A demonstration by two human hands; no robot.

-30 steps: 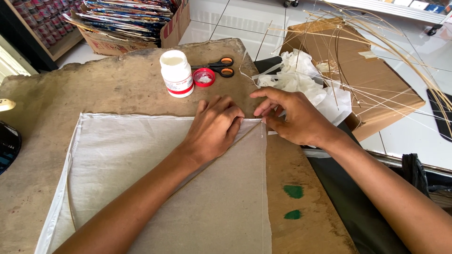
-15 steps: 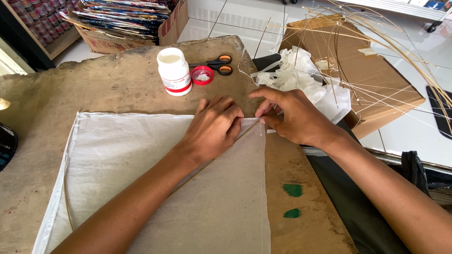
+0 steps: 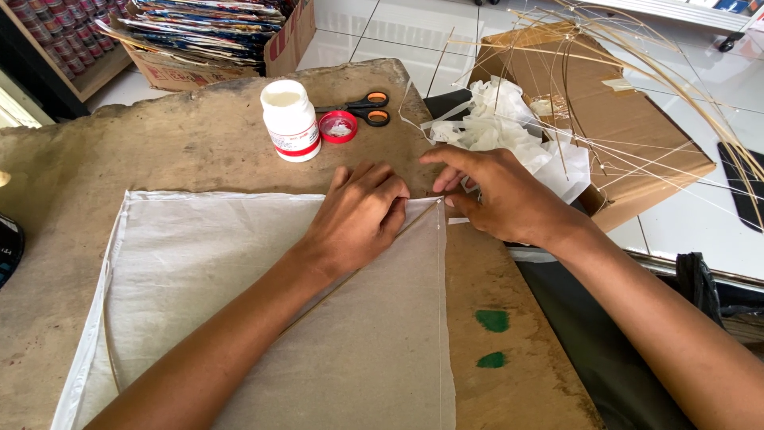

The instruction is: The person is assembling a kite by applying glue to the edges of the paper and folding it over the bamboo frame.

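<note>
Paper [image 3: 239, 271] this thin, a pale translucent sheet spread flat on the worn brown counter [image 3: 159, 135], looks nearly weightless, soft and easy to tear or crease; I judge it best handled by pressing it flat with the palm and pinching only at the folded edge near its top right corner. A slender stick [image 3: 350, 275] runs diagonally under or along the sheet toward that corner; it seems light, springy and liable to snap if bent hard.

Left hand [image 3: 358, 219] lies palm down on the sheet by the corner, fingers loosely curled and pressing, gripping nothing that I can see. Right hand [image 3: 497, 199] reaches in from the right, wrist low, thumb and forefinger pinched together at the corner's edge, apparently on the paper fold or stick tip; which one I cannot tell.

Behind them stand a white bottle [image 3: 291, 119], a red cap [image 3: 338, 126] and orange-handled scissors [image 3: 362, 107].
</note>
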